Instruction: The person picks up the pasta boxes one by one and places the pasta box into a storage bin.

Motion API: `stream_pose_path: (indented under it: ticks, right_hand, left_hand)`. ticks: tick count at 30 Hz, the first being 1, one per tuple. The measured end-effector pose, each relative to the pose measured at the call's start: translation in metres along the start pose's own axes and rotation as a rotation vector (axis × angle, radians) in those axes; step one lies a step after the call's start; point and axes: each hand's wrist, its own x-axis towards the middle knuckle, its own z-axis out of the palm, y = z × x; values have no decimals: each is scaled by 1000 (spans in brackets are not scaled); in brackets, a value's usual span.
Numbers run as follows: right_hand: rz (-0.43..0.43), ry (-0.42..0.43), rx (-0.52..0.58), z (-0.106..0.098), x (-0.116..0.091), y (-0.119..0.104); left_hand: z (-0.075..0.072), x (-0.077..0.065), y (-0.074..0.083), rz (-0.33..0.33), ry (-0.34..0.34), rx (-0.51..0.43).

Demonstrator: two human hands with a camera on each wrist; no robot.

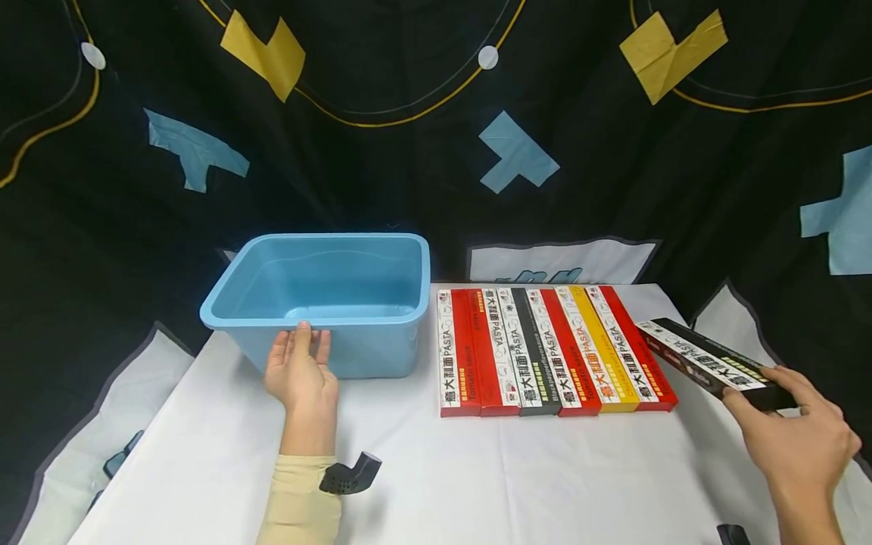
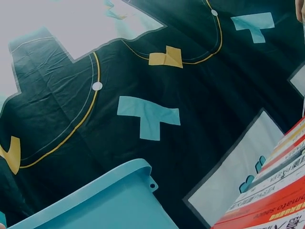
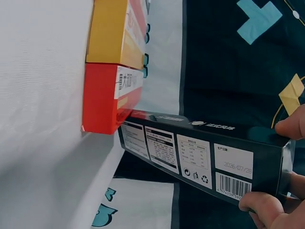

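Observation:
In the head view my left hand point(image 1: 304, 371) grips the front rim of a light blue plastic bin point(image 1: 371, 352), thumb at the rim and fingers under its lip. The left wrist view shows the bin's rim point(image 2: 95, 191) low down. At the right, my right hand point(image 1: 797, 428) holds a black pasta box point(image 1: 708, 356) by its near end, between thumb and fingers. The box slants, its far end beside the last red pasta box point(image 1: 654, 363) of a row. In the right wrist view, the black box's barcode side point(image 3: 190, 157) shows.
Several red, yellow and dark pasta boxes point(image 1: 490, 356) lie side by side on the white-covered table point(image 1: 545, 477), right of the bin. Behind hangs a dark cloth point(image 1: 409, 174) with blue and yellow shapes. A black wrist device point(image 1: 350, 475) sits on the left sleeve point(image 1: 300, 499).

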Motion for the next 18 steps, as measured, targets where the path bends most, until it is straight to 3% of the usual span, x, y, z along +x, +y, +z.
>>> stream_pose_path:
  ticks: [7,11,18]
  right_hand:
    - [-9,40,25,-2,7,-8]
    - [-21,102,74,-2,12,-15]
    - [-69,99,136,-2,18,-35]
  left_hand:
    - [-2,0,-3,-41,-12,-4]
    - [-4,1,-4,-34,-29,9]
    - [-6,3,-5,-16,-38,16]
